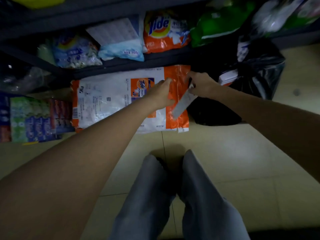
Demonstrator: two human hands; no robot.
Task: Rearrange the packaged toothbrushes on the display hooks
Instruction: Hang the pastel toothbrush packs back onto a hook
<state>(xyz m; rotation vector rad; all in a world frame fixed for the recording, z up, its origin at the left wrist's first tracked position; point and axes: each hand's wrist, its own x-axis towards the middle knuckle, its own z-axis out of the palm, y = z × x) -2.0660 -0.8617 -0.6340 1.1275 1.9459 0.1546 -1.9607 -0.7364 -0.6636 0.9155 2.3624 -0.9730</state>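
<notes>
I'm looking down at the big Tide bag [121, 99] lying on the floor; everything is placed off that. My left hand [160, 94] rests on its orange end, fingers together and lightly bent. My right hand [201, 84], at the bag's right edge, pinches the top of one flat grey pack [182, 103] hanging over the orange strip, which I judge to be a packaged toothbrush, though it's blurred. No hooks in sight, so I'd call this the pick-up step; next comes lifting the pack towards a hook. Count: one pack, two hands, one smaller Tide bag [165, 31] on the shelf above.
</notes>
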